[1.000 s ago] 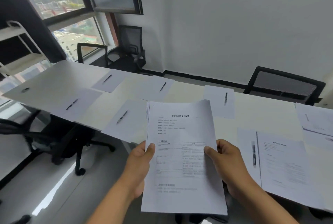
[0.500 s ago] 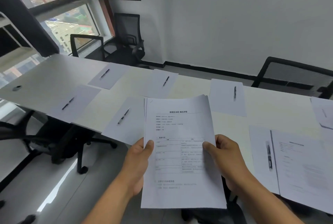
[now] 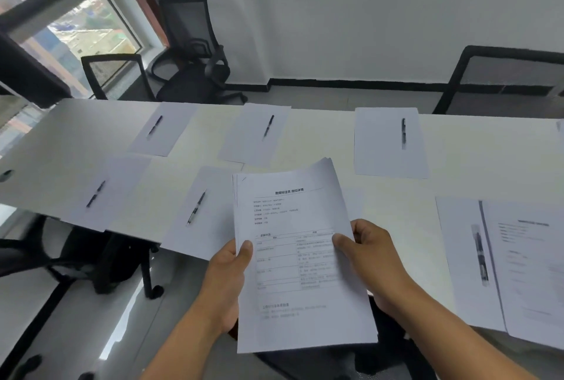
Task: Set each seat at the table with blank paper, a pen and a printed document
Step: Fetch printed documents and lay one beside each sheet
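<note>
Head view: a stack of printed documents [image 3: 300, 257] is held up over the near edge of the worktop [image 3: 320, 135], tilted slightly toward the window. The left hand [image 3: 227, 282] is wrapped round the stack's left edge, its thumb laid flat on the top page and the fingers hidden beneath; the grip is pinched on the paper. The right hand [image 3: 370, 260] is clamped on the right edge in the same way, thumb on top, fingers curled behind. Both forearms are raised from the bottom of the frame.

Behind the stack, a blank sheet [image 3: 200, 211] with a pen [image 3: 196, 208] on it is partly covered by the documents. Further left, another blank sheet [image 3: 100, 193] overhangs the worktop's edge. Along the far side three more sheets are laid out, each with a pen: far-left sheet [image 3: 163, 129], far-middle sheet [image 3: 254, 135], far-right sheet [image 3: 389, 143]. To the right, a finished setting is seen: a pen [image 3: 480, 257] on blank paper beside a laid-down printed document [image 3: 531, 269].

Black office chairs [image 3: 195, 53] are stood by the window [image 3: 70, 22], and a chair back [image 3: 503, 80] is seen beyond the worktop.

A bold Chinese heading is printed on the top page, with table rows below; the small text is too blurred to be read.
</note>
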`<action>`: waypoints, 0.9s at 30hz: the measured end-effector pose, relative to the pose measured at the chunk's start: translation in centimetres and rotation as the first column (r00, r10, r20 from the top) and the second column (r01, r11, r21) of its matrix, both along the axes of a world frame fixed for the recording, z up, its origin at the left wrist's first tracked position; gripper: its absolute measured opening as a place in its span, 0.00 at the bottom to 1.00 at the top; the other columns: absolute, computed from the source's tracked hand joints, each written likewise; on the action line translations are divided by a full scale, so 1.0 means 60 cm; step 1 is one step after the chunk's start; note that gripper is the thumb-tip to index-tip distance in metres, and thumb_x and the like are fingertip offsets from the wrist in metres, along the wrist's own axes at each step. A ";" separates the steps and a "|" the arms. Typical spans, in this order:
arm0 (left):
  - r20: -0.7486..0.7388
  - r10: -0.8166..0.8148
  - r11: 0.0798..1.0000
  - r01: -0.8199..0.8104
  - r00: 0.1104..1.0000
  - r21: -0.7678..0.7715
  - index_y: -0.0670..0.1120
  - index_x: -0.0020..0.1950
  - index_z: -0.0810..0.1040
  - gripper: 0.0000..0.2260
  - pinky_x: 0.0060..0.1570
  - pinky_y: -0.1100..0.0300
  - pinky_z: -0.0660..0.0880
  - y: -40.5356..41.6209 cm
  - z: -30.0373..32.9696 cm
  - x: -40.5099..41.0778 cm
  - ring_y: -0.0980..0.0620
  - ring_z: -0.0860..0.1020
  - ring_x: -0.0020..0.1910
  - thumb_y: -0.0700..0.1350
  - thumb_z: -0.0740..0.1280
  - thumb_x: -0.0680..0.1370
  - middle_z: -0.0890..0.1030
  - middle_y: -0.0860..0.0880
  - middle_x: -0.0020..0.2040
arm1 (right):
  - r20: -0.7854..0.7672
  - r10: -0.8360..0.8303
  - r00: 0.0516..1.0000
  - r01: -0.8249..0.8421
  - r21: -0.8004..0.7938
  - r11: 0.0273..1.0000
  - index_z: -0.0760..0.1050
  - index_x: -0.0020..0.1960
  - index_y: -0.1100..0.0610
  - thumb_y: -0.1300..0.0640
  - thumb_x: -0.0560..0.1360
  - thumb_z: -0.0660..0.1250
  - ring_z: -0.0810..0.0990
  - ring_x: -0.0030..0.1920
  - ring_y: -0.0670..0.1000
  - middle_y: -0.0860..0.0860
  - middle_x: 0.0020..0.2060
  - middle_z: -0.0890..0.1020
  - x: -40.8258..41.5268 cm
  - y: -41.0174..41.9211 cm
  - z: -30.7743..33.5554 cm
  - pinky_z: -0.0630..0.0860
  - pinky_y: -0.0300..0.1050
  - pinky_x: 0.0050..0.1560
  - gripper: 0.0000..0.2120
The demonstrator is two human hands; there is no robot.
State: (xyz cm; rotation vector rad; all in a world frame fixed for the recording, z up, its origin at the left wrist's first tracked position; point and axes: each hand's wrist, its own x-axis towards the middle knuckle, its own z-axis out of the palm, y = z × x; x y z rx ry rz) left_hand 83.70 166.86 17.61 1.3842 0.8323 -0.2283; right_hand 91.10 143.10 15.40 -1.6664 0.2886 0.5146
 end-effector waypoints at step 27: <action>-0.103 -0.187 0.975 0.171 0.977 -0.143 0.50 0.68 0.83 0.12 0.64 0.43 0.82 0.052 -0.144 0.105 0.47 0.88 0.61 0.48 0.62 0.90 0.89 0.50 0.63 | -0.092 -0.207 0.974 0.192 -0.150 0.970 0.83 0.49 0.57 0.59 0.82 0.71 0.88 0.43 0.52 0.51 0.45 0.89 0.015 0.027 -0.128 0.83 0.51 0.44 0.04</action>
